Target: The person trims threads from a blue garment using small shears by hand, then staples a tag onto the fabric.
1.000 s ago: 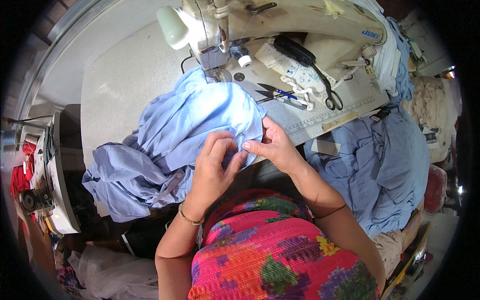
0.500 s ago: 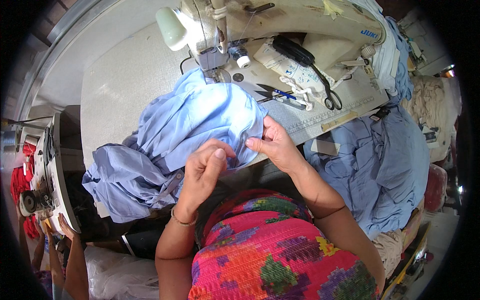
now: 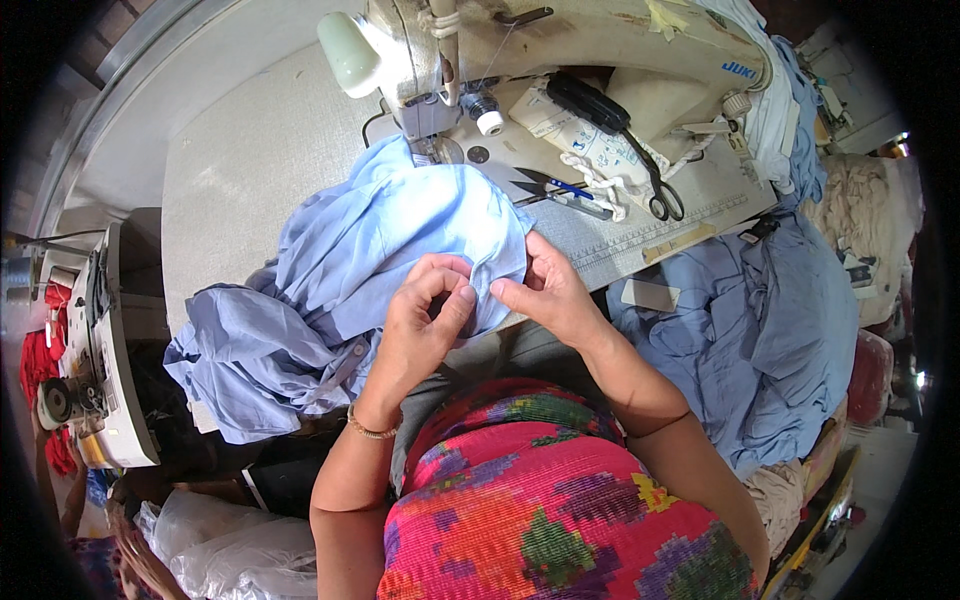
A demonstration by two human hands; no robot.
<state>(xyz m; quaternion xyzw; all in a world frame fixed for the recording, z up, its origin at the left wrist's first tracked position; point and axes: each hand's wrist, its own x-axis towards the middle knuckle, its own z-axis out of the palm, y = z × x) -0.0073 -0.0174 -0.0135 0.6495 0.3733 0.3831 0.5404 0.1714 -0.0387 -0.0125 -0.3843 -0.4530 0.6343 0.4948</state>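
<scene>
A light blue garment (image 3: pixel 370 240) lies bunched on the sewing machine table (image 3: pixel 230 160), part of it close to the needle area. My left hand (image 3: pixel 432 305) pinches a fold at the garment's near right edge, thumb against fingers. Just beside it, my right hand (image 3: pixel 548 290) grips the same edge, with the thumb on top and the fingers partly hidden by cloth. A small button shows on the cloth left of my left wrist. The sewing machine (image 3: pixel 590 40) stands beyond the garment.
Thread snips (image 3: pixel 565 193), black-handled scissors (image 3: pixel 660 190) and white cord (image 3: pixel 600 180) lie right of the garment. A heap of blue garments (image 3: pixel 740 320) sits at the right. At left are another machine (image 3: pixel 100 380), a co-worker's arm (image 3: pixel 140 560) and a clear plastic bag (image 3: pixel 230 545).
My left hand has moved right and closed on the garment's edge, near my right hand. The co-worker's hands at the left have drawn back from the other machine.
</scene>
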